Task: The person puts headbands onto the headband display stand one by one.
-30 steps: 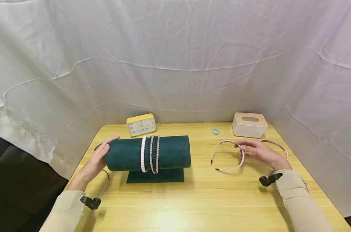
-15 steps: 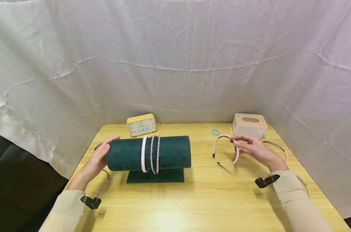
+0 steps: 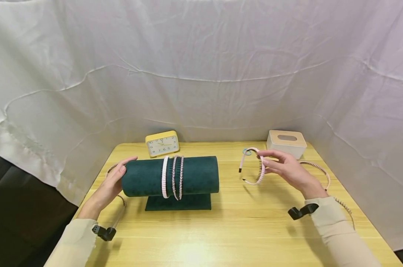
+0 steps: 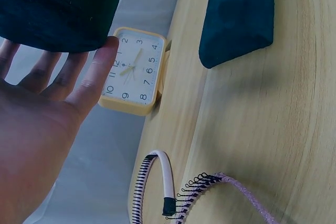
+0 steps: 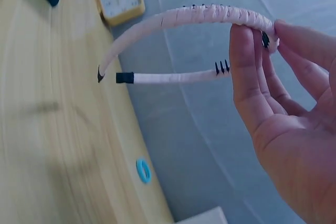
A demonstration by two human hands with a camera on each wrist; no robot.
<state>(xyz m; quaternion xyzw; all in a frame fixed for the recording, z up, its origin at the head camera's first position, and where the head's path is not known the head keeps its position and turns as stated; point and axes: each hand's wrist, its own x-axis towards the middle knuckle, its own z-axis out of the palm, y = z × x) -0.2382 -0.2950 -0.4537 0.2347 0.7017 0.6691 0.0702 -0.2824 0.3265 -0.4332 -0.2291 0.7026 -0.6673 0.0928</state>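
My right hand (image 3: 289,172) pinches a pale pink wrapped hairband (image 3: 262,170) between thumb and fingers at its crown. Its inner side has dark comb teeth, and its black-tipped ends point left, raised over the table. My left hand (image 3: 109,185) rests against the left end of a dark green velvet roll stand (image 3: 199,174); its fingers lie fairly straight at the roll's end in the left wrist view. Round the roll sit a thick pale pink hairband (image 3: 165,180) and two thin braided hairbands, one of them the right-hand braided hairband (image 3: 181,178).
A yellow alarm clock (image 3: 162,144) stands behind the roll. At the back right are a tissue box (image 3: 286,144) and a small blue ring (image 5: 143,170). More hairbands lie left by my left wrist, such as a pink hairband (image 4: 165,174), and right beyond a toothed hairband (image 3: 316,168).
My right hand has lifted the pale pink hairband off the table and carried it a little left and back, its ends turning downward. My left hand and the roll stay put.
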